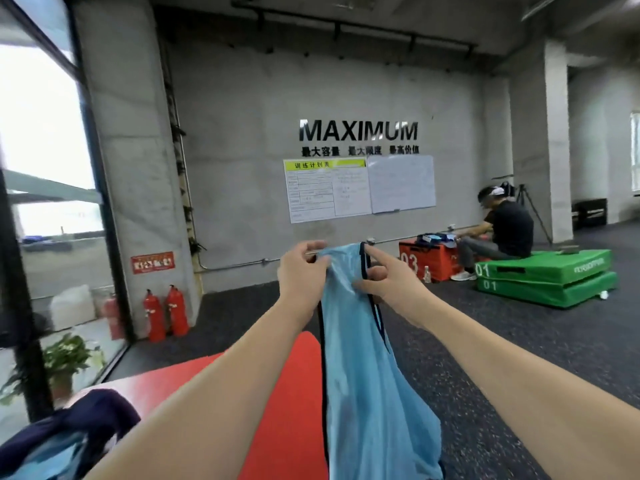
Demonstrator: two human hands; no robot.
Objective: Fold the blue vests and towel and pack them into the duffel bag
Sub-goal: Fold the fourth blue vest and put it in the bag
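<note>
Both hands [303, 271] [388, 282] pinch the blue vest [360, 368], hanging lengthwise straight down.

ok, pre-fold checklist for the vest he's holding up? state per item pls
1. Left hand pinches the top of the light blue mesh vest with dark trim: ok.
2. Right hand grips the other top corner: ok.
3. Vest spread flat between the hands: not ok, it hangs bunched.
4. Red padded surface beneath to fold on: ok.
5. Duffel bag within reach: cannot tell, only dark navy fabric shows at lower left.
6. Towel located: cannot tell.
</note>
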